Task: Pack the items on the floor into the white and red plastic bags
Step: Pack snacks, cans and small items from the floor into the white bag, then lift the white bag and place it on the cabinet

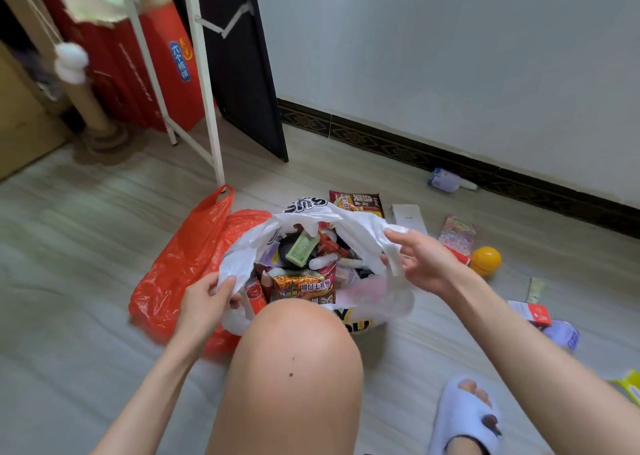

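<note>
Both handles of the full white bag (349,226) are pinched, one by the left hand (204,302), one by the right hand (426,264); the red bag (183,260) lies beside it.

Soft, even daylight fills the room; no lamp or window shows. The pale wall (450,56) on the far right is brightest, while the far left corner sits dim. Shadows are faint, only a soft dark patch under the knee (294,368) and beside the red bag (183,264). The white bag (346,226) shines in small glossy patches. The picture is slightly soft, with smeared floor (69,247) at the left. Straight lines bend towards the edges.
</note>
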